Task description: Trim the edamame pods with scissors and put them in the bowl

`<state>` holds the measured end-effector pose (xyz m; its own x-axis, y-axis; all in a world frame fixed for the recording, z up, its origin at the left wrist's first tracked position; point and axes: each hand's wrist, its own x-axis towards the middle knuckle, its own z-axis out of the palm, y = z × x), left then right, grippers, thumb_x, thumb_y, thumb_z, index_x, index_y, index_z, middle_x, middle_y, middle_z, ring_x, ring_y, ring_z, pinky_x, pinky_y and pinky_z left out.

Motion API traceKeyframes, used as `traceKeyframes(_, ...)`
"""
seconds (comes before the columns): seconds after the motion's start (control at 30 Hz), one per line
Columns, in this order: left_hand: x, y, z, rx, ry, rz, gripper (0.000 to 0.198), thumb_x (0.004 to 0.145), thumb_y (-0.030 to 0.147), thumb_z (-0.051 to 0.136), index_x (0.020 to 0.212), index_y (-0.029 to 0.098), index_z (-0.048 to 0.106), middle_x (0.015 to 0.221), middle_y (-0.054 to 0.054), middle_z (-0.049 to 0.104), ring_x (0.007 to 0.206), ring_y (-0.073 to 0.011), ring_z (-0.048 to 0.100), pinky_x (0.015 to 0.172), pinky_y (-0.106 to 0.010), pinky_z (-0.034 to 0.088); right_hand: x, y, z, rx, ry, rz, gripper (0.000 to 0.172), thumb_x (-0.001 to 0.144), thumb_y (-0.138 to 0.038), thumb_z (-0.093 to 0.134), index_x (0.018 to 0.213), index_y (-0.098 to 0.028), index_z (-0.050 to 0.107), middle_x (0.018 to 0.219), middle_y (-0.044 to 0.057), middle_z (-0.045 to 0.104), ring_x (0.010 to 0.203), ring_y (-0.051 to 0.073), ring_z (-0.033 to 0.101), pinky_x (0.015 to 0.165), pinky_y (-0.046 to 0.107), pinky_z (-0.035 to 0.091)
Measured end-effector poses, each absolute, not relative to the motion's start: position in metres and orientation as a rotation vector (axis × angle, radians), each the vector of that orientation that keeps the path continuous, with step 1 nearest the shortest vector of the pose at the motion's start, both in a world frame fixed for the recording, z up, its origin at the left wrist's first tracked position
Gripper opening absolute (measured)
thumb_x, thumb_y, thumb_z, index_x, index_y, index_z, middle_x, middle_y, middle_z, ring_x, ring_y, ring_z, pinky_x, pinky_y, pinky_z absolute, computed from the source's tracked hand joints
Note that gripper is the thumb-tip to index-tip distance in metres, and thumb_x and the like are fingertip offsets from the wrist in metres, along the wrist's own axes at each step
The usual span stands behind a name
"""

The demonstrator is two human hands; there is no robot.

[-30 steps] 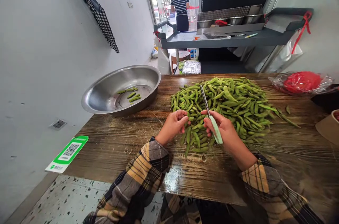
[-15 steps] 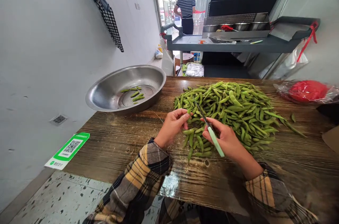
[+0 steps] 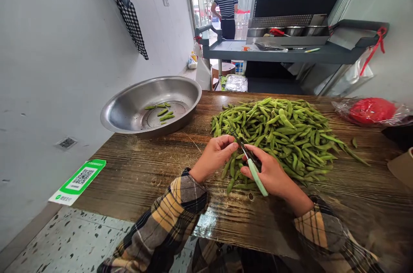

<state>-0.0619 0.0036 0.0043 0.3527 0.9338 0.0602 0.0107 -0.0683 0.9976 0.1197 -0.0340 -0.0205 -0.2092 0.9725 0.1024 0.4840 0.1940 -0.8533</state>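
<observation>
The tabletop [image 3: 129,174] was viewed from the head, closely, over its near edge, forward and downward.

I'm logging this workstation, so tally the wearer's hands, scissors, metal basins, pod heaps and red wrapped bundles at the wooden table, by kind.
Left hand and right hand: 2
Scissors: 1
Metal basin: 1
Pod heap: 1
Red wrapped bundle: 1
Total: 6
</observation>
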Motion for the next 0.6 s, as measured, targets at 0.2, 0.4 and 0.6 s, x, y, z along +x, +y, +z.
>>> traceKeyframes(0.2,-0.064,0.007,0.002,1.398,0.956,1.028,0.028,0.076,0.039,0.069,0.071,0.014,0.059,0.059,0.004,0.046,0.048,-0.0050,0.039,0.045,-0.019,0.029,0.121,-0.032,-0.025,-1.313,-1.770,0.906,0.045,0.078,-0.042,0.068,0.116,-0.018,0.068,0.107,0.010,0.073,0.093,0.026,0.066,0.086,0.040,0.049)
traceKeyframes(0.4,-0.067,0.013,0.001,1.227,0.931,1.162,0.025,0.076,0.037,0.070,0.077,0.014,0.061,0.054,0.005,0.049,0.046,-0.0051,0.040,0.043,-0.018,0.033,0.121,-0.029,-0.026,-1.308,-1.692,1.091,0.048,0.081,-0.046,0.063,0.117,-0.015,0.065,0.077,0.003,0.067,0.066,0.017,0.058,0.063,0.028,0.047)
traceKeyframes(0.6,-0.070,0.016,0.001,0.879,0.757,1.250,0.028,0.070,0.030,0.077,0.083,0.014,0.059,0.067,0.001,0.064,0.055,-0.0076,0.057,0.052,-0.019,0.048,0.119,-0.030,-0.026,-1.250,-1.645,1.161,0.048,0.081,-0.042,0.063,0.121,-0.015,0.058,0.074,-0.001,0.058,0.065,0.014,0.051,0.063,0.026,0.043)
